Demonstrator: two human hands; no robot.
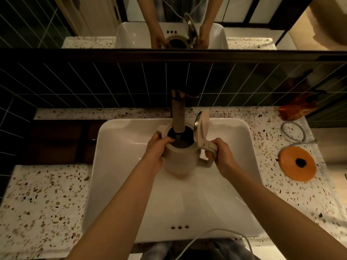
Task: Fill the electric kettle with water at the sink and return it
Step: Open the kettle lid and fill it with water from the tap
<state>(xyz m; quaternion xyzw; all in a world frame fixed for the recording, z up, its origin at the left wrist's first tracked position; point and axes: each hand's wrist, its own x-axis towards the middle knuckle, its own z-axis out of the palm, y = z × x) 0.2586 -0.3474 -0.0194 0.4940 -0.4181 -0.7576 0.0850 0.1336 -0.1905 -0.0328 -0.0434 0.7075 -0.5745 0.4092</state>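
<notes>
A beige electric kettle [180, 160] hangs over the white sink [116, 166], right under the tall faucet spout [178, 117]. Its lid [201, 124] stands flipped up on the right side. The spout's end reaches into the kettle's dark mouth; I cannot tell whether water runs. My left hand [155, 152] wraps the kettle's body at its left rim. My right hand [221, 154] grips the kettle's handle on the right. The kettle's round orange base [297, 164] lies on the counter to the right of the sink.
A terrazzo counter [43, 203] flanks the sink on both sides. The base's grey cord [294, 132] coils behind it, near an orange-brown packet [298, 107]. A white cable [216, 235] crosses the sink's front edge. Dark tiled wall and a mirror [169, 21] rise behind.
</notes>
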